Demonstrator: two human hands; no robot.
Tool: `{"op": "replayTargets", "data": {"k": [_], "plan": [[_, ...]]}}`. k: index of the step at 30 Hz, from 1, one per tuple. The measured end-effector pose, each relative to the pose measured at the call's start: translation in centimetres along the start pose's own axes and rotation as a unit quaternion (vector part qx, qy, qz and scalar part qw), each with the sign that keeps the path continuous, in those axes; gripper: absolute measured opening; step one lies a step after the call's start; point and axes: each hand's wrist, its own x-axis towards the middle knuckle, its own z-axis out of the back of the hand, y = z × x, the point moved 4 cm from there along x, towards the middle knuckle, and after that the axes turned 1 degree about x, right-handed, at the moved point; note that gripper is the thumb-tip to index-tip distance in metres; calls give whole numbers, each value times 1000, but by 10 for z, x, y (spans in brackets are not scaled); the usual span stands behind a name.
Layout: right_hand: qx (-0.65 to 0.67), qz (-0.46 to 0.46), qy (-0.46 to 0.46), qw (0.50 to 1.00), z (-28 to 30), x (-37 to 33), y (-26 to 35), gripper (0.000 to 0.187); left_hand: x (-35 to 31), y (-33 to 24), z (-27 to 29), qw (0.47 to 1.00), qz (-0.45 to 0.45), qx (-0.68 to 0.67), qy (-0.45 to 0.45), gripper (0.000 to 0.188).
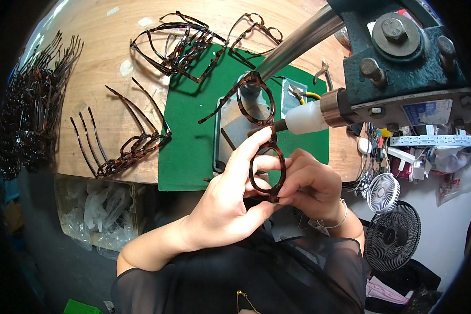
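A tortoiseshell round eyeglass frame [283, 168] is held on end over the green mat, one rim above the other, with a temple reaching left from its upper end. My left hand [227, 201] is closed on the frame, a fingertip at the bridge and the thumb near the lower end. My right hand [311, 186] pinches the lower outer corner of the frame. Just right of the bridge is the white tip [306, 116] of a teal machine [358, 86]; I cannot tell whether they touch. Part of the lower temple is hidden by my hands.
The green mat [186, 141] lies on a wooden table [94, 78]. Tortoiseshell frames [191, 47] are piled at the back, others [125, 162] at left, beside a dark heap [29, 115]. Yellow-handled pliers [313, 96] lie behind the tip. Fans [392, 235] stand at right.
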Motion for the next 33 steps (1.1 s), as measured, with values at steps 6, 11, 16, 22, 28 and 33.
{"op": "replayTargets", "data": {"k": [6,11,16,22,28,33], "plan": [[-4,-12,-17,1000,-3,-1,2,14,-2,-4,-1,997,10,70,32,84],[-44,-9,-27,999,-4,-2,4,12,-2,-2,-2,993,0,112,24,84],[-40,29,22,999,0,2,3,14,-4,1,-1,994,-6,103,27,84],[144,-85,-50,985,-9,-7,-8,15,-2,0,-2,999,-14,36,30,85],[96,9,-131,987,21,-7,2,16,8,-20,-1,996,-12,93,-10,88],[12,97,-255,962,51,0,27,13,42,-29,-15,979,-99,166,-61,85]]}}
